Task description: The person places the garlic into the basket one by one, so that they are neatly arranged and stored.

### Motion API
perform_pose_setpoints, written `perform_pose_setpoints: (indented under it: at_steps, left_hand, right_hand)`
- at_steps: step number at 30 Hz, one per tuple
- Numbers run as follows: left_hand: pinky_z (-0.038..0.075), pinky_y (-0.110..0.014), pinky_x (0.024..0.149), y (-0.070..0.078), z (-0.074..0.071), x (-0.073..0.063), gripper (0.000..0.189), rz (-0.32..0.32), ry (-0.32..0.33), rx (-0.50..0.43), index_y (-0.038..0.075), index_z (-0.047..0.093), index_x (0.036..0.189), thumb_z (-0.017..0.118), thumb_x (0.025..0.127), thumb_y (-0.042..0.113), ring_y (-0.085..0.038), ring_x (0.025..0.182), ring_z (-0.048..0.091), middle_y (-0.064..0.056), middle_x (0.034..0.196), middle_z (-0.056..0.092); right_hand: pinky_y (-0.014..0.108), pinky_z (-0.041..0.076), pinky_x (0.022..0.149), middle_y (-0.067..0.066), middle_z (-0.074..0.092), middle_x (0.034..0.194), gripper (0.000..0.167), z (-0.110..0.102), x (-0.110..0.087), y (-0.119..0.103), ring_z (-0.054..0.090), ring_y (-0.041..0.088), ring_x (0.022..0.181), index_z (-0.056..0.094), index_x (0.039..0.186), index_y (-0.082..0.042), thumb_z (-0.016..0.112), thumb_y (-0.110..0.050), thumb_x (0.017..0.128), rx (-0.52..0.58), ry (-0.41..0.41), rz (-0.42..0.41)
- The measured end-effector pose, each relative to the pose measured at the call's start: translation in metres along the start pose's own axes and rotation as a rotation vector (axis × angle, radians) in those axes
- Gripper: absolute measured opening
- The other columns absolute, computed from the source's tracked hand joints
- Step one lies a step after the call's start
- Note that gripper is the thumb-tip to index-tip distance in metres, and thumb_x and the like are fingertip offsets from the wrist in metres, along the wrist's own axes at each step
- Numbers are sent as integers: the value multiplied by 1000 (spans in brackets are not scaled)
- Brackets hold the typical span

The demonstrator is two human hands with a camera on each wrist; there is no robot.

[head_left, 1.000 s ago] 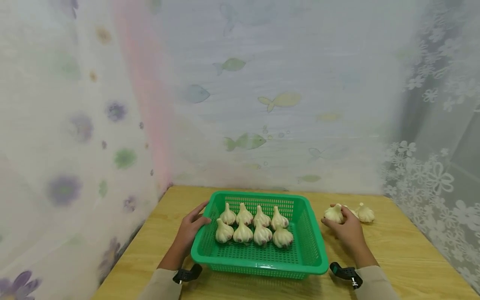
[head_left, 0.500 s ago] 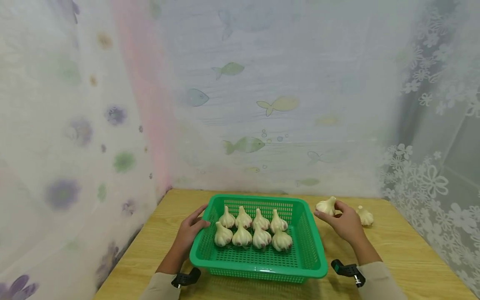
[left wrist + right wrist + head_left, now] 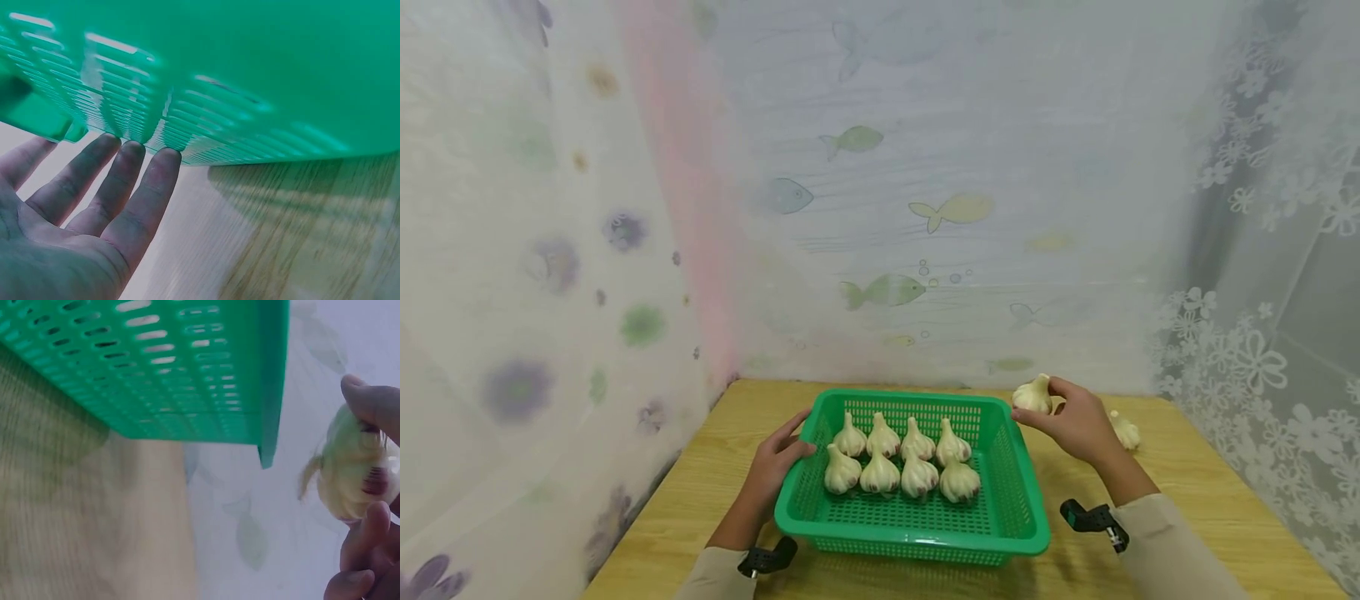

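A garlic bulb, gripped by my right hand, is raised just beyond the green basket's right back corner. In the right wrist view, thumb and fingers pinch this bulb from both sides, its stem end pointing away. Several garlic bulbs stand stem-up in two rows inside the green plastic basket. At the basket's left side is my left hand, thumb on the rim. The left wrist view shows its fingers stretched out, tips touching the slotted outer wall.
Another garlic bulb lies on the wooden table, partly behind the right wrist. Curtains printed with fish and flowers hang behind and beside the table. A black wrist mount sits on each forearm.
My right hand has lifted the garlic bulb off the table and carried it left and up toward the basket. The left hand has stayed at the basket's side.
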State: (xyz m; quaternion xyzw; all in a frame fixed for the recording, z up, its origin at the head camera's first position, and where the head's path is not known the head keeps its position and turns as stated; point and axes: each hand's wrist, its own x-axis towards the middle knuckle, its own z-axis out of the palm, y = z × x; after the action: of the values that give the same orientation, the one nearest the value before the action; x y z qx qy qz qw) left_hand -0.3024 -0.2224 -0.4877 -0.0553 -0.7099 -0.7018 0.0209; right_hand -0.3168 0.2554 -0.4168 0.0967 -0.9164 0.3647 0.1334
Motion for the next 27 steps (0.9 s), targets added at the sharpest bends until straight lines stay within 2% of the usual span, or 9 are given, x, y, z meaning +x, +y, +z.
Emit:
perform_pose_setpoints:
  at_steps: [3, 5, 11, 18, 23, 27]
  left_hand:
    - [60, -47, 87, -1, 0, 0, 61, 6, -6, -5, 30, 49, 154, 64, 98, 13, -36, 116, 68, -22, 141, 62]
    - [60, -47, 87, -2, 0, 1, 61, 7, -6, -6, 29, 48, 155, 64, 98, 12, -36, 116, 68, -22, 141, 62]
    - [60, -47, 88, -1, 1, 1, 61, 2, -4, -7, 27, 48, 156, 64, 98, 12, -36, 116, 68, -22, 141, 62]
    - [61, -47, 88, -1, 0, 2, 60, -3, -4, -7, 31, 49, 154, 64, 98, 12, -35, 116, 68, -22, 141, 62]
    - [61, -47, 87, 0, 0, 1, 61, -3, 0, -6, 29, 48, 155, 63, 98, 12, -36, 115, 68, -22, 141, 62]
    - [61, -47, 87, -1, 0, 1, 63, 1, -7, -11, 27, 46, 157, 63, 98, 11, -36, 116, 68, -23, 141, 62]
  right_hand:
    - [35, 49, 56, 19, 64, 126, 81, -1, 4, -9, 57, 19, 71, 56, 144, -5, 78, -57, 86, 26, -44, -22]
    - [35, 49, 55, 14, 67, 115, 75, -1, 6, -14, 57, 20, 68, 60, 139, -9, 80, -57, 85, 46, -65, -31]
    - [33, 47, 53, 5, 69, 99, 63, 2, 12, -31, 53, 18, 62, 66, 133, -16, 83, -51, 84, 65, -90, -110]
    - [32, 45, 51, 3, 69, 101, 57, 11, 19, -50, 48, 17, 59, 69, 128, -22, 86, -49, 82, 96, -121, -160]
    - [32, 42, 51, -1, 68, 91, 53, 23, 25, -67, 45, 20, 60, 73, 124, -28, 88, -50, 78, 89, -142, -198]
    - [31, 39, 50, -4, 68, 91, 53, 35, 28, -79, 41, 18, 58, 74, 122, -30, 89, -50, 76, 70, -182, -250]
